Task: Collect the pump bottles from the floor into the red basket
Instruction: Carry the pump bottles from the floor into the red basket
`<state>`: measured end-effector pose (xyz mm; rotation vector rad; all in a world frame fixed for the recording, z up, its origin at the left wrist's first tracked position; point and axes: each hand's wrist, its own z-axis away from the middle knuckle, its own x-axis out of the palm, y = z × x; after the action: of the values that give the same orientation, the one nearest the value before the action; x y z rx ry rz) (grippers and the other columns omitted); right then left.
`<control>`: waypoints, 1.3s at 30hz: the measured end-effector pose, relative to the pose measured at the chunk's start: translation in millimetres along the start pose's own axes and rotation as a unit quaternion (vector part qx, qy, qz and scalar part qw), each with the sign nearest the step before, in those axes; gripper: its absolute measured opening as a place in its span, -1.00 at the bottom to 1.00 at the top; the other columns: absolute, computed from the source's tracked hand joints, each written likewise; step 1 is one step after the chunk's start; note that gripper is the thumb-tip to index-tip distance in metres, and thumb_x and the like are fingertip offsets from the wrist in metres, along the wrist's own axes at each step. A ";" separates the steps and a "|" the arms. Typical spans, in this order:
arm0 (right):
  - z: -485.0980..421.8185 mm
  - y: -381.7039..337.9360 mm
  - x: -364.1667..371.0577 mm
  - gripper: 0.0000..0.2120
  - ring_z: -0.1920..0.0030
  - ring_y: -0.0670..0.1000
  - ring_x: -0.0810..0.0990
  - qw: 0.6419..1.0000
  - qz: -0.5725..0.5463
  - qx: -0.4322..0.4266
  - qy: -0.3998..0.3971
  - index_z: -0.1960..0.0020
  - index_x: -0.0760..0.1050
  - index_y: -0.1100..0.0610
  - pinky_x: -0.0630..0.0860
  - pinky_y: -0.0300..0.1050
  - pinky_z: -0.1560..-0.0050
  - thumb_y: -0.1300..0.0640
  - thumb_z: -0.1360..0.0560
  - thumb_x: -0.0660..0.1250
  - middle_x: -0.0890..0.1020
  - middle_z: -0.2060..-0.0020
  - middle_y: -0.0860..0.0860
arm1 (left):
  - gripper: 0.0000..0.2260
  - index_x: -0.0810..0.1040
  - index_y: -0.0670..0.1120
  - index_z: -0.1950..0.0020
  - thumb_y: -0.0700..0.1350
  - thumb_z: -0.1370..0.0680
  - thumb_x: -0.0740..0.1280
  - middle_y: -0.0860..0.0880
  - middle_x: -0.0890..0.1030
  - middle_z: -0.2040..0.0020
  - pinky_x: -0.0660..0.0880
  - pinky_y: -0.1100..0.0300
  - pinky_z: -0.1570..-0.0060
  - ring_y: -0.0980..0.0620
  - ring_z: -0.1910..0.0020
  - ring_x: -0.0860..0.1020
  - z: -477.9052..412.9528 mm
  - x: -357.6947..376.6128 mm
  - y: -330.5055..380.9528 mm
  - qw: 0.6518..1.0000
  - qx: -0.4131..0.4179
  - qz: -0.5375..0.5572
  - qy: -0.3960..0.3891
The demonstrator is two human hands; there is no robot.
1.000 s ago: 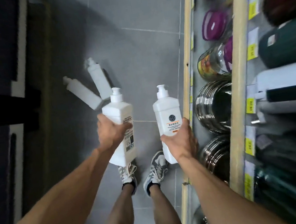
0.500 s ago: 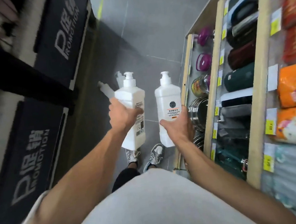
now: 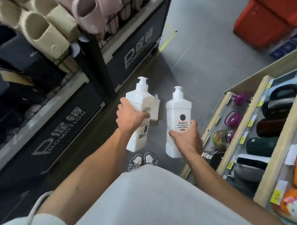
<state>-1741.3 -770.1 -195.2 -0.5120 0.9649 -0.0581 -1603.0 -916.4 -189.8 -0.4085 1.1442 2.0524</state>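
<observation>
My left hand (image 3: 129, 115) grips a white pump bottle (image 3: 138, 102) around its middle, pump pointing up and away. My right hand (image 3: 186, 138) holds a second white pump bottle (image 3: 178, 112) with a round dark logo and orange label, held upright. Behind the left bottle, part of another white pump bottle (image 3: 155, 109) lies on the grey floor, mostly hidden. The red basket (image 3: 267, 15) stands on the floor at the far right, well beyond both hands.
A black promotion rack (image 3: 136, 55) filled with slippers (image 3: 46, 29) lines the left side. Wooden shelves (image 3: 278, 144) with jars, rolled goods and packs line the right. Grey tiled floor (image 3: 202, 54) runs between them toward the basket. My shoes (image 3: 142, 160) are below.
The view has lifted from the floor toward the aisle, bringing the red basket and slippers into sight. Both hands keep their bottles, held at about the same height.
</observation>
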 end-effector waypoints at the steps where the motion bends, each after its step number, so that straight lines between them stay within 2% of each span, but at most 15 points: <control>1: -3.4 -5.4 -3.0 -0.38 0.11 0.13 0.60 1.000 0.012 -0.022 -0.010 -0.20 0.35 -0.06 0.56 0.00 0.02 -0.10 -0.24 0.53 0.62 0.07 -0.04 | -0.19 0.25 -0.06 -0.23 0.12 -0.12 0.57 -0.09 0.49 -0.16 0.54 -0.21 -0.12 -0.19 -0.15 0.54 2.1 -7.2 1.5 1.000 0.006 0.000 0.004; 5: -19.7 -26.6 -16.5 -0.40 0.13 0.14 0.60 0.991 0.060 -0.114 -0.042 -0.14 0.33 -0.07 0.56 0.02 0.03 -0.16 -0.21 0.51 0.63 0.09 -0.04 | -0.22 0.29 -0.07 -0.26 0.05 -0.20 0.63 -0.07 0.49 -0.14 0.52 -0.18 -0.11 -0.15 -0.13 0.52 12.3 -36.7 7.5 0.997 0.058 -0.059 0.013; 9: -33.8 -50.9 -24.8 -0.40 0.10 0.15 0.60 0.973 0.102 -0.191 -0.075 -0.14 0.33 -0.08 0.54 0.03 0.01 -0.20 -0.21 0.49 0.64 0.07 -0.04 | -0.25 0.31 -0.08 -0.29 0.03 -0.23 0.62 -0.08 0.50 -0.13 0.51 -0.17 -0.11 -0.14 -0.10 0.51 22.5 -64.1 6.0 0.983 0.096 -0.148 0.053; 15: -32.3 -94.3 -24.5 -0.41 0.08 0.12 0.48 0.929 0.158 -0.318 -0.104 -0.23 0.34 -0.06 0.39 -0.04 0.04 -0.17 -0.29 0.48 0.58 -0.01 -0.02 | -0.24 0.30 -0.08 -0.34 0.04 -0.27 0.59 -0.08 0.46 -0.14 0.46 -0.12 -0.13 -0.15 -0.14 0.48 42.4 -103.6 -23.6 0.964 0.084 -0.215 0.129; 21: -1.4 -129.9 -0.9 -0.44 0.08 0.15 0.52 0.868 0.208 -0.420 -0.160 -0.19 0.31 -0.10 0.39 -0.01 0.07 -0.15 -0.27 0.43 0.58 0.01 -0.06 | -0.22 0.28 -0.10 -0.33 0.03 -0.25 0.61 -0.08 0.47 -0.15 0.46 -0.13 -0.11 -0.16 -0.15 0.47 77.6 -141.7 -67.1 0.973 -0.023 -0.126 0.190; 26: 46.9 -148.8 27.6 -0.42 0.07 0.12 0.52 0.829 0.236 -0.472 -0.188 -0.21 0.30 -0.07 0.44 0.01 0.03 -0.15 -0.28 0.44 0.57 0.00 -0.03 | -0.20 0.26 -0.10 -0.32 0.02 -0.25 0.63 -0.10 0.47 -0.17 0.49 -0.17 -0.10 -0.17 -0.16 0.48 117.0 -161.9 -117.5 0.966 -0.090 -0.062 0.233; 32: 117.9 -156.8 68.5 -0.40 0.08 0.07 0.49 0.772 0.276 -0.533 -0.210 -0.24 0.30 -0.05 0.39 -0.01 0.07 -0.16 -0.32 0.46 0.56 0.01 -0.02 | -0.21 0.26 -0.09 -0.30 0.06 -0.26 0.63 -0.10 0.46 -0.19 0.49 -0.16 -0.13 -0.18 -0.18 0.49 166.0 -180.6 -193.0 0.948 -0.176 0.013 0.266; 39: 211.9 -145.3 124.9 -0.40 0.04 0.06 0.54 0.723 0.304 -0.575 -0.233 -0.23 0.30 -0.03 0.38 -0.02 0.06 -0.16 -0.31 0.46 0.57 0.01 -0.03 | -0.24 0.26 -0.08 -0.28 0.06 -0.26 0.62 -0.11 0.47 -0.18 0.49 -0.16 -0.14 -0.19 -0.17 0.50 232.8 -195.1 -289.8 0.911 -0.269 0.086 0.299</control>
<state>-1474.6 -849.0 -129.7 -1.2420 0.5185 1.3013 -1241.3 -715.1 -120.0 -1.3230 0.9372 2.4743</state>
